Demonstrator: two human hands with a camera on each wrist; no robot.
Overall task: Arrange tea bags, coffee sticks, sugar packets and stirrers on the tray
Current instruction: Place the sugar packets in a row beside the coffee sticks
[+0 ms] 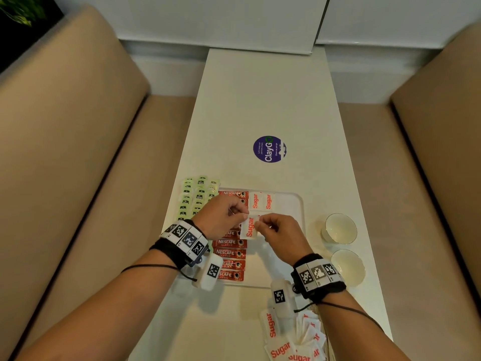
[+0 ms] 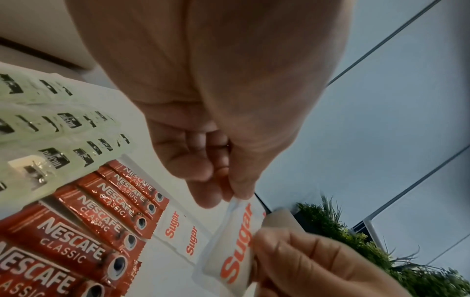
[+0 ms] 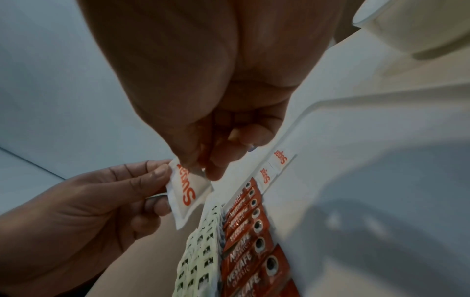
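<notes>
Sugar packet [image 1: 250,226] is held just above the white tray [image 1: 299,204], pinched at its two ends: left hand [image 1: 221,217] w/ thumb and finger on the far end, right hand [image 1: 279,230] on the near edge. Both hands grasping it, other fingers curled in. Packet hangs over the tray's middle, beside the coffee row.

Step in hand, by my read: laying sugar, 3rd packet. Two sugar packets [image 1: 261,201] already lie flat side by side at the tray's far edge, touching the sticks. Next move prob. calls for lowering this one flat just nearer than those two, print same way, then letting go w/ both hands w/o nudging the neighbours.

Counts: Nescafe sticks [image 1: 229,252] in one column on the tray's left; about 8 show, some hidden by the hands. Green tea bags [image 1: 197,196] in overlapping rows at the tray's left, too many overlaps to count exactly. Loose sugar pile [image 1: 294,340] at the near surface edge, several. Two small white bowls [image 1: 338,227] to the right. No stirrers visible.
</notes>
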